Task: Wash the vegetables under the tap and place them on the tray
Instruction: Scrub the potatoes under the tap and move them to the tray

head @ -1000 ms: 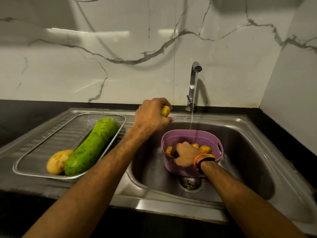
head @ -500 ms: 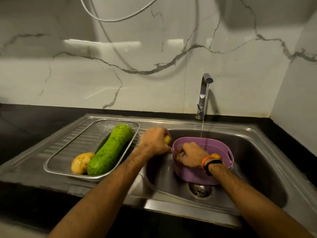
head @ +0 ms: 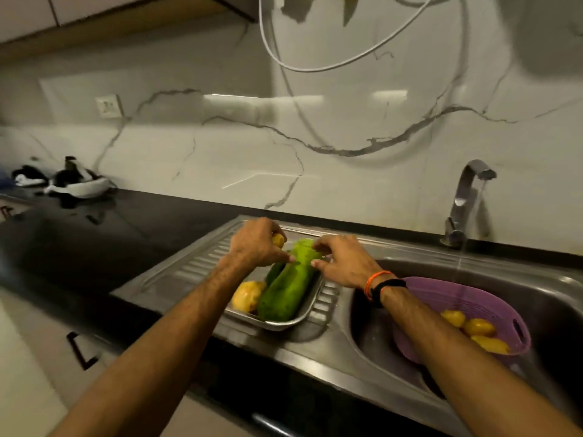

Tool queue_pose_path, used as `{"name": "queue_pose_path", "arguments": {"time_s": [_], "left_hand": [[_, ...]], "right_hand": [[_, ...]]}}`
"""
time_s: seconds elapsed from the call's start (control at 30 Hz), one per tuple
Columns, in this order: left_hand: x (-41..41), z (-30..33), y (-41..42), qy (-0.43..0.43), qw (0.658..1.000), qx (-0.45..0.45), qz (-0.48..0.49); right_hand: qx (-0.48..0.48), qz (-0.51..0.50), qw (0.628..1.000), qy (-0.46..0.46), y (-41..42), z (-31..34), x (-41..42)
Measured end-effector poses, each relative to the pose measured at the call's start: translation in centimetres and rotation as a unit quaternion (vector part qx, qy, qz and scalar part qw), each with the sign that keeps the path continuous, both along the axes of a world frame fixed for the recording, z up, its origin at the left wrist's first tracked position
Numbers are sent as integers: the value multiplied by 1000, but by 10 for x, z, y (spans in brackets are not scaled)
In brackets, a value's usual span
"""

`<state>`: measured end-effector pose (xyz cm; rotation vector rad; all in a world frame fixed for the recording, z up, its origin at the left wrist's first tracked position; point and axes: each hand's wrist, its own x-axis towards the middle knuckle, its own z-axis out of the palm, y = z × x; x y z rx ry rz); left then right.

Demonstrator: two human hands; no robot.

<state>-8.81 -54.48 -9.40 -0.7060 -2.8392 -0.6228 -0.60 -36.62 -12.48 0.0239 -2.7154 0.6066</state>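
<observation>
Two hands meet over a metal tray [head: 307, 313] on the sink's draining board. The left hand [head: 255, 246] curls around a small yellow potato [head: 279, 239]. The right hand [head: 342, 263] has its fingers bent over the far end of a long green gourd [head: 288, 291], seemingly touching it. Another potato [head: 247, 294] lies beside the gourd in the tray. Further right, a purple basket [head: 492, 305] of potatoes sits in the sink basin under the running tap [head: 467, 197].
</observation>
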Motion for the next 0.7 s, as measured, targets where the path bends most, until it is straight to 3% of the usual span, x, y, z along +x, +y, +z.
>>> {"name": "queue_pose_path", "arguments": {"time_s": [0.23, 0.5, 0.7], "left_hand": [[-17, -16, -21, -52, 998, 38, -15], [-14, -33, -24, -82, 991, -95, -52], [-12, -22, -14, -58, 995, -61, -46]], "right_hand": [[47, -6, 999, 1, -24, -10, -12], [42, -4, 999, 6, -22, -16, -7], [2, -11, 1000, 14, -12, -9, 1]]}}
